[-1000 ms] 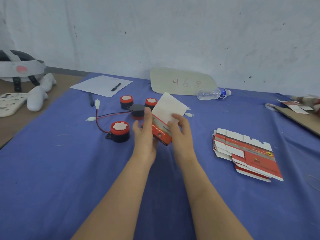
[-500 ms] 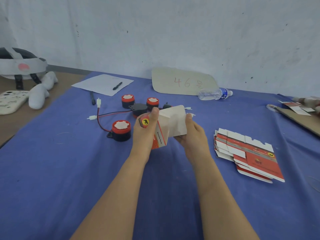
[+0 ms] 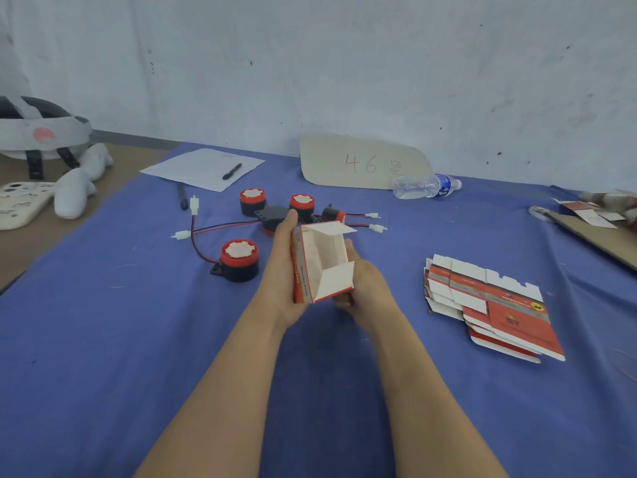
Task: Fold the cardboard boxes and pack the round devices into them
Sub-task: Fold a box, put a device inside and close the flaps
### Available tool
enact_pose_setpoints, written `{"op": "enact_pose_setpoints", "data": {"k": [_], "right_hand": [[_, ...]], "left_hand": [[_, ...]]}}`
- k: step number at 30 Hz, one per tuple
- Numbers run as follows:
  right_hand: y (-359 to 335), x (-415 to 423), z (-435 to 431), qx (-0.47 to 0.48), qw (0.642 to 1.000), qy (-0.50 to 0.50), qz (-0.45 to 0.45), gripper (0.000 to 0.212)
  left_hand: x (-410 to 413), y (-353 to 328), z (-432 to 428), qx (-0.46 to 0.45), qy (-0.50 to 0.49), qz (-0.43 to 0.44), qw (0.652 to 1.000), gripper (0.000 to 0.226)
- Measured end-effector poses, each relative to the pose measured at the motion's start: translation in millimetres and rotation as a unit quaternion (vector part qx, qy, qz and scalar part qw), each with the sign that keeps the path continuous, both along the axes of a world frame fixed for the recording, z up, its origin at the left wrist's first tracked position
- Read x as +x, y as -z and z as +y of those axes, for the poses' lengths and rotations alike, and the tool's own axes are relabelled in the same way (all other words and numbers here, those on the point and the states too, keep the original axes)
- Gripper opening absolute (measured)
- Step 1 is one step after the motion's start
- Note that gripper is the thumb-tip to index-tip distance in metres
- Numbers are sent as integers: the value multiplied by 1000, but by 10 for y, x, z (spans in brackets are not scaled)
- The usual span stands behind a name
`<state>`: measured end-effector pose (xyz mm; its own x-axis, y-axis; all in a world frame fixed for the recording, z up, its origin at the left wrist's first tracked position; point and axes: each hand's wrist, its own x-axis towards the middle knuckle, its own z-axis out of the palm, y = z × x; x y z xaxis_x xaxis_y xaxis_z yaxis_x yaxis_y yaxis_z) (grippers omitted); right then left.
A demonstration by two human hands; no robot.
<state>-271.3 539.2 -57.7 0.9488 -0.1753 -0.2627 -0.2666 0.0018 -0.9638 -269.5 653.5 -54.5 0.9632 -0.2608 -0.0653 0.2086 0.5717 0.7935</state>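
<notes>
At the middle of the counter [image 3: 138, 339], both hands have hold of one cardboard box [image 3: 322, 257]. The left hand [image 3: 282, 270] has its grip closed round the box's red left wall, with one digit lying straight up along the edge. The right hand [image 3: 368, 288] grips the right wall from the side and below, its fingers tucked under and mostly hidden. The box is squared up, its open end facing the person so the white inside shows, and white flaps stick out at the far and near ends.

Just beyond the hands is a cluster of round devices, red-topped on black bodies with red and black wires. The nearest device [image 3: 239, 260] stands upright to the left of the box. To the right, well apart, lies a stack of flat boxes [image 3: 489, 301]. Further back by the wall are a water bottle [image 3: 424, 185] on its side, a cardboard sign [image 3: 362, 163] and a paper sheet [image 3: 200, 167] with a pen [image 3: 231, 171] on it.
</notes>
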Motion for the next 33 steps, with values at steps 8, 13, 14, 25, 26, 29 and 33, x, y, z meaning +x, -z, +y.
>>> {"op": "enact_pose_setpoints", "data": {"k": [8, 13, 14, 25, 26, 29, 33], "right_hand": [[-49, -68, -22, 211, 965, 128, -94, 42], [-4, -59, 71, -53, 987, 61, -138, 31], [23, -46, 54, -97, 978, 95, -158, 31], [116, 47, -122, -91, 962, 231, -113, 30], [127, 50, -152, -86, 961, 241, -108, 21], [166, 33, -207, -138, 955, 243, -99, 8], [146, 8, -191, -319, 926, 180, -93, 54]], "left_hand": [[36, -2, -93, 0, -127, -24, 992, 56], [35, 107, -168, 313, -215, -163, 911, 40], [37, 138, -175, 368, -226, -175, 885, 39], [8, 157, -75, 522, -325, -108, 781, 20], [11, 157, -67, 509, -320, -95, 793, 11], [13, 158, -38, 510, -269, -78, 813, 25], [8, 129, -4, 608, -206, -120, 757, 24]]}}
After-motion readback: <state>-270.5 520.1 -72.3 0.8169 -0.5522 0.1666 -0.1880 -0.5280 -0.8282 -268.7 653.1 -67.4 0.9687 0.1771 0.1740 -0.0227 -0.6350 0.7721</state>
